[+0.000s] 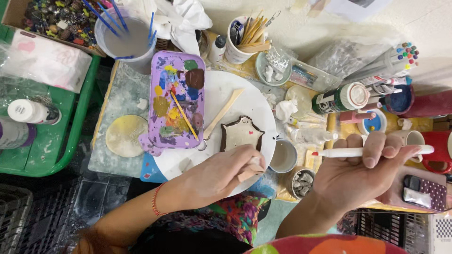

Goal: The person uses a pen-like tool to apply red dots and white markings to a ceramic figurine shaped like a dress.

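Craft clutter crowds the counter [117, 101] from edge to edge: a tub of grey water with blue brushes [123, 35], a cup of wooden tools [245, 40], a green paint bottle [340, 99] lying on its side, and a red mug [438, 150] at the far right. At the middle sits a round white plate [245, 101], with a purple paint palette [176, 99] overlapping its left side and a yellow-handled brush [183, 115] lying across the palette. On the plate's lower part rests a small cat-shaped clay dish [241, 134], cream with a dark brown rim. The left hand [216, 176] lies on the plate's near edge, its fingers curled around a pale wooden tool [252, 169] just below the dish. The right hand [362, 171] is raised beside the plate, fingers closed on a white marker pen with a red tip [372, 151], held level and pointing left.
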